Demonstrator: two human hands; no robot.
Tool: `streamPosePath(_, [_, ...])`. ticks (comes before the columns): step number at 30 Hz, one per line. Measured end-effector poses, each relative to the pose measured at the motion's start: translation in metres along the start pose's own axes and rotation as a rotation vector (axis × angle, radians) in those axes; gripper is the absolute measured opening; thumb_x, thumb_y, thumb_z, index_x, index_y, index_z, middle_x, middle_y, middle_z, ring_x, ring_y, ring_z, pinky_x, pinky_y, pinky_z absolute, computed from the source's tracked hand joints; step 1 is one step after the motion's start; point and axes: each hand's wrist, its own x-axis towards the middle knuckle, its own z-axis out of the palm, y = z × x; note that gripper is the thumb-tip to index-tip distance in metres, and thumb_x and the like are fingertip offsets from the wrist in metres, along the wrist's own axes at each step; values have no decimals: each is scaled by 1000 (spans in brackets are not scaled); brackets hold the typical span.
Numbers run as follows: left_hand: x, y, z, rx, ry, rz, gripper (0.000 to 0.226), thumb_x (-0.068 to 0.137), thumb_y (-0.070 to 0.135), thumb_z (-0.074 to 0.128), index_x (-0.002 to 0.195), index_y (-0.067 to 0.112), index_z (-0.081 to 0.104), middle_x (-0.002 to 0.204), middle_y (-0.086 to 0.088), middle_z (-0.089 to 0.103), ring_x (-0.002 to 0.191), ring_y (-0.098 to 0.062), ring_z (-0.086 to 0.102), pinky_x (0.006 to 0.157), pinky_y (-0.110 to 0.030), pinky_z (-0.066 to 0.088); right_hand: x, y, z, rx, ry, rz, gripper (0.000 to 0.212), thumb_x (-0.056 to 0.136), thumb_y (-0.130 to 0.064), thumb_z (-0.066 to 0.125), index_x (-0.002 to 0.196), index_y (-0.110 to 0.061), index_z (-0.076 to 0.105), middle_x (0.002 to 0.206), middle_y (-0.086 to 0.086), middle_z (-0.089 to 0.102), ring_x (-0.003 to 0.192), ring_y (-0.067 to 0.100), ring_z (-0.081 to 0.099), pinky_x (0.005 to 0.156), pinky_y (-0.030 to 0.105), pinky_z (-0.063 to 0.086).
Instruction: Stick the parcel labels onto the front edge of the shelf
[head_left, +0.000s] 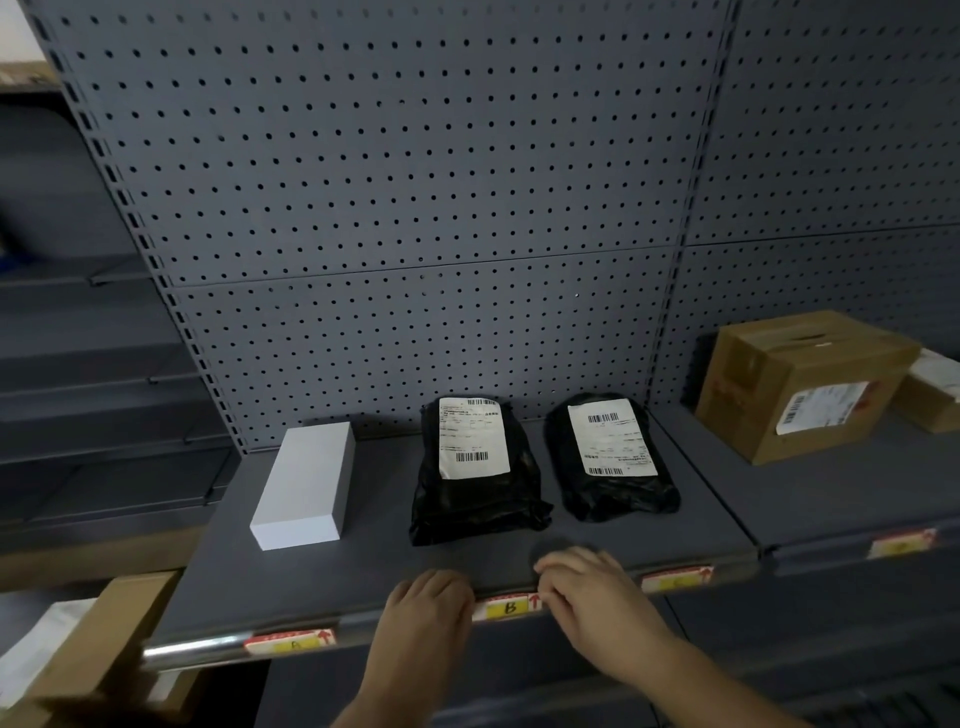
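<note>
A grey metal shelf has a front edge (395, 621) running from lower left to right. Three yellow-and-red labels sit along that edge: label A (291, 643) at the left, label B (509, 607) in the middle, a blurred third label (675, 578) further right. My left hand (428, 597) rests on the edge just left of label B, fingers curled over the lip. My right hand (584, 584) presses on the edge just right of label B, fingertips at its right end. Neither hand holds a loose object.
On the shelf lie a white box (304, 486) and two black bagged parcels (475, 475) (610, 457) with white shipping labels. The neighbouring shelf at right carries a cardboard box (800, 384) and its own edge label (901, 543). Cardboard boxes (98, 639) sit at lower left. Pegboard backs the shelf.
</note>
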Motion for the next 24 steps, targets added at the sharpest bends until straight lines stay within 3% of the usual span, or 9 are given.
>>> streamPosePath(7, [-1,-3,-4,4,9,44,14,82,40,48,76,35,59,91,23,65,83,3,61,67,-17,46,1,-4,-4,21,-27,-16,17,96,-26,49,89,-25,64,129,-11,58,119,9,49,100,27,27])
streamPosePath(13, [0,-3,-2,3,14,23,14,82,39,48,76,34,60,89,23,67,82,1,63,66,-18,48,4,-5,-2,-4,2,-17,16,89,-26,50,80,-25,62,114,-9,67,105,11,57,91,30,42])
streamPosePath(17, [-1,-5,1,2,16,4,13,82,39,50,76,33,60,89,22,66,82,0,62,66,-19,47,3,-4,0,-25,21,-9,9,84,-21,61,76,-27,61,107,-12,68,97,9,58,85,26,44])
streamPosePath(24, [-4,-5,5,2,16,-25,13,85,38,49,78,34,60,89,21,66,84,-1,62,68,-21,50,5,-2,0,-7,-30,-9,16,90,-27,48,82,-26,62,116,-12,64,106,11,54,92,28,40])
